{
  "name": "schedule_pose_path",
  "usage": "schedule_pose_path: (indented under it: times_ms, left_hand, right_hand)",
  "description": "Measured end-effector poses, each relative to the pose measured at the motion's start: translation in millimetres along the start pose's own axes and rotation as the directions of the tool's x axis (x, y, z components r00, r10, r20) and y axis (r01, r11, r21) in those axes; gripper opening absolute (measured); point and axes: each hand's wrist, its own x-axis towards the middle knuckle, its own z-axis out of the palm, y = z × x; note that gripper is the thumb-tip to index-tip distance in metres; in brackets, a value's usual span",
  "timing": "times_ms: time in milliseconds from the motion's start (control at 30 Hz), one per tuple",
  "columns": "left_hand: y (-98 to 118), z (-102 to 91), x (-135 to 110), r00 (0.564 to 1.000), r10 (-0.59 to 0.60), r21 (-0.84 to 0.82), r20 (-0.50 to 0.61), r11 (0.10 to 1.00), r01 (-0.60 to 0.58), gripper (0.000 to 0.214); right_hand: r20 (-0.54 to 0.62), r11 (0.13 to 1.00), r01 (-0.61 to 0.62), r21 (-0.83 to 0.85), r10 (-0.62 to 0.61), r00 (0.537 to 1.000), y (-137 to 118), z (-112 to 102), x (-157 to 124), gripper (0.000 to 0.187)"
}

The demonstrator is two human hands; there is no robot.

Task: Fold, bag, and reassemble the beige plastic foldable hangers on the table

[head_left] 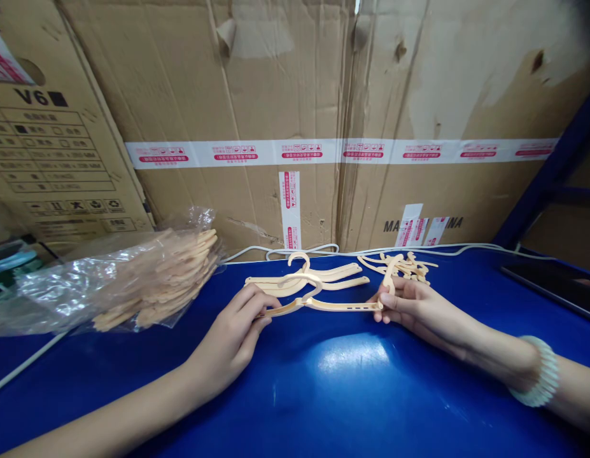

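Note:
A beige plastic clothes hanger (345,306) with a hook is held above the blue table, its slotted right arm facing me. My left hand (240,331) is closed around the end of its left arm. Between the thumb and fingers of my right hand (409,305) is a small curved beige piece (391,272), standing up where it meets the hanger's right tip. The fingers partly hide that joint. Just behind lie more beige hangers (340,273), stacked. A pile of small beige pieces (412,267) rests beyond my right hand.
On the left, a clear plastic bag (118,273) holds many beige hangers. A white cable (304,248) runs along the table's back, before tall cardboard boxes (256,89). A dark flat device (552,289) lies at the right. A dark green object (11,273) stands far left.

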Motion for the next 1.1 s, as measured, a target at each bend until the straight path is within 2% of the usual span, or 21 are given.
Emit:
schedule_pose_path:
  times_ms: [233,367,500,600,700,800,867,933,1033,1100]
  left_hand:
    - [0,-0.5,-1,1.0,0.003,-0.006,0.03,1.0,-0.003,0.024]
    - [-1,0.7,-1,0.999,0.021,0.006,0.024,1.0,-0.022,0.024]
    - [4,-0.6,2,0.999,-0.024,0.042,0.028,0.999,0.023,0.024]
    - [8,-3.8,4,0.997,-0.041,0.017,0.069,0.999,0.04,0.024]
    - [8,-8.7,5,0.996,-0.045,-0.003,0.079,0.999,0.045,0.026]
    - [8,-14.4,1,0.996,-0.036,0.024,0.084,0.999,0.034,0.027]
    - [9,-17.6,-7,0.993,-0.021,0.033,0.117,0.999,0.017,0.027]
    - [10,-20.0,-17,0.99,-0.016,0.037,0.14,0.999,0.011,0.028]
    - [12,-23.1,-30,0.994,-0.024,0.067,0.107,0.998,0.017,0.026]
    - [12,-24.8,-35,0.996,-0.029,0.09,0.081,0.996,0.022,0.024]
  right_hand:
    - [-0.105,0.984,0.063,-0.164,-0.081,0.991,4,4,-1,0.045]
    - [-0.126,0.97,0.088,-0.229,-0.119,0.985,9,2,0,0.042]
    - [-0.134,0.985,0.121,-0.12,-0.137,0.982,9,5,-2,0.037]
    - [-0.161,0.987,0.16,-0.013,-0.16,0.974,-3,3,-5,0.035]
    - [-0.168,0.979,0.203,-0.027,-0.205,0.964,-24,-12,-7,0.029]
    - [-0.077,0.973,0.178,-0.148,-0.191,0.979,-47,-40,-9,0.021]
    - [0.082,0.9,0.155,-0.407,-0.133,0.988,-58,-57,-11,0.017]
    - [0.21,0.774,0.17,-0.61,-0.048,0.977,-65,-67,-13,0.016]
    - [0.288,0.589,0.228,-0.775,0.008,0.958,-68,-65,-15,0.02]
    - [0.302,0.505,0.259,-0.823,0.003,0.953,-65,-55,-17,0.023]
